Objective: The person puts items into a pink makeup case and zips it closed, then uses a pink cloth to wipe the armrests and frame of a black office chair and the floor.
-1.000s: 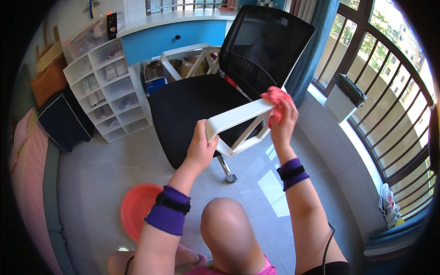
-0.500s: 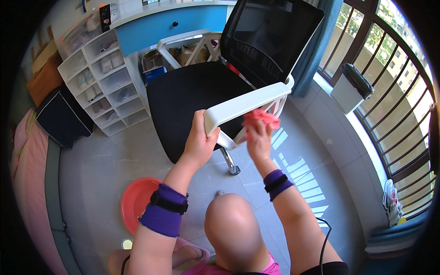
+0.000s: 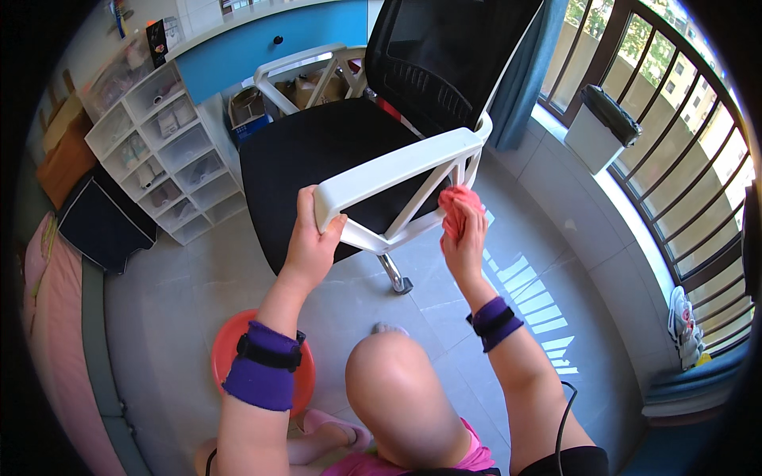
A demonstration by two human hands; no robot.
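An office chair with a black seat (image 3: 317, 159), a black mesh back (image 3: 444, 59) and white armrests stands in front of me. My left hand (image 3: 312, 242) grips the front end of the nearer white armrest (image 3: 397, 168), thumb on its near side. In my right hand (image 3: 466, 246) is a bunched red cloth (image 3: 463, 208), held against the armrest's lower frame towards its rear. The fingers are closed round the cloth, and part of the frame behind it is hidden. Both my forearms wear purple wristbands with black straps.
A red basin (image 3: 230, 349) sits on the floor, partly behind my left forearm. Clear stacked shoe boxes (image 3: 175, 151) stand left of the chair, by a blue-drawered desk (image 3: 274, 44). On the right sill are a white bin (image 3: 595, 139) and shoes (image 3: 684, 325), beside a railing.
My right hand and the cloth have moved from the inside of the armrest's opening to its lower rear frame. The left hand still grips the front end. The whole view has shifted slightly.
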